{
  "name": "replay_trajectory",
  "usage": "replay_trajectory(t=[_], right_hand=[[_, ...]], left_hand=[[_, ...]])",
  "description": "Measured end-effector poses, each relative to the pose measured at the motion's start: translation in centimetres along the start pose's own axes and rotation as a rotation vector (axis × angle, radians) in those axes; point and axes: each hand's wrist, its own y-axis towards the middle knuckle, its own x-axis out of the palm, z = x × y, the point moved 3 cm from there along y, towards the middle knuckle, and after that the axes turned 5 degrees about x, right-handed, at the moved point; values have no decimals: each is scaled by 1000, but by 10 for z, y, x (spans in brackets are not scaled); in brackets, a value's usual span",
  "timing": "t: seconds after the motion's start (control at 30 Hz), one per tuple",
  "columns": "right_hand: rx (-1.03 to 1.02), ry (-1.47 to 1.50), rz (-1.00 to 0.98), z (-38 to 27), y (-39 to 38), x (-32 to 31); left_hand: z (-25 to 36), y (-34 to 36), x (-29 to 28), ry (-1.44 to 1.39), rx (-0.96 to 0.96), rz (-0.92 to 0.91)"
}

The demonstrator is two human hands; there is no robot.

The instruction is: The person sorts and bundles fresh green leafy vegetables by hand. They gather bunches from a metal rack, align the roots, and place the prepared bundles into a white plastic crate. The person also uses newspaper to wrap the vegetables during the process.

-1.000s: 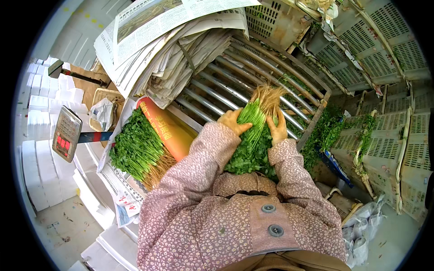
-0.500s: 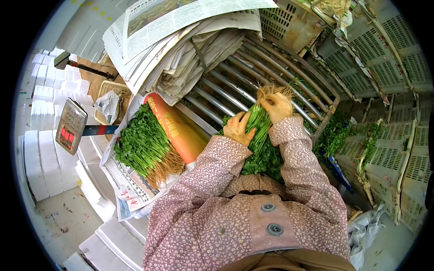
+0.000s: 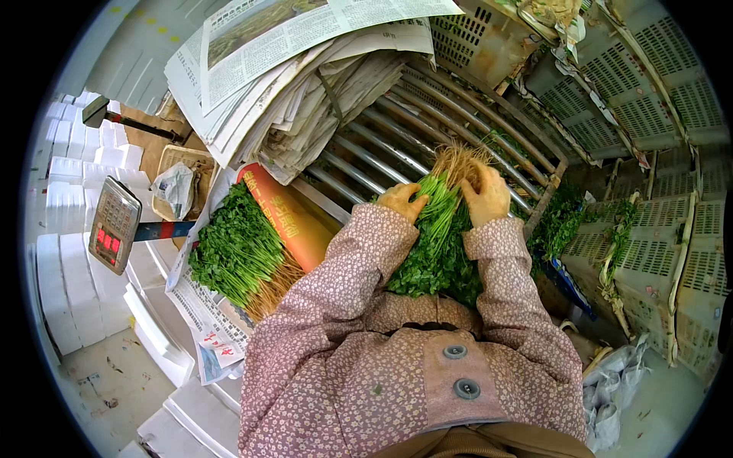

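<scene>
My left hand rests at the left side of a bunch of green herbs with pale brown roots, its fingers curled against the stems. My right hand grips the bunch near the roots at its top right. The bunch lies in front of me at the lower end of a rack of metal bars. To the left, a second batch of herbs lies on newspaper beside an orange-red sheet.
A tall stack of newspapers is at the upper middle. A scale display, a tray and white foam boxes are at left. Perforated plastic crates, some with loose greens, line the right side.
My hands moved inward and up along the bunch half a second ago. Since then my left hand has moved slightly up and my right hand outward and down, beside the roots.
</scene>
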Motion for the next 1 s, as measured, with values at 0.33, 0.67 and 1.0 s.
replay_trajectory(t=[0.33, 0.67, 1.0], right_hand=[[139, 391, -255, -28, -22, 31], [26, 434, -146, -11, -32, 26], [-23, 525, -40, -3, -45, 25]], left_hand=[[14, -29, 3, 56, 448, 458], [29, -4, -26, 0, 275, 201], [-2, 56, 2, -288, -16, -340]])
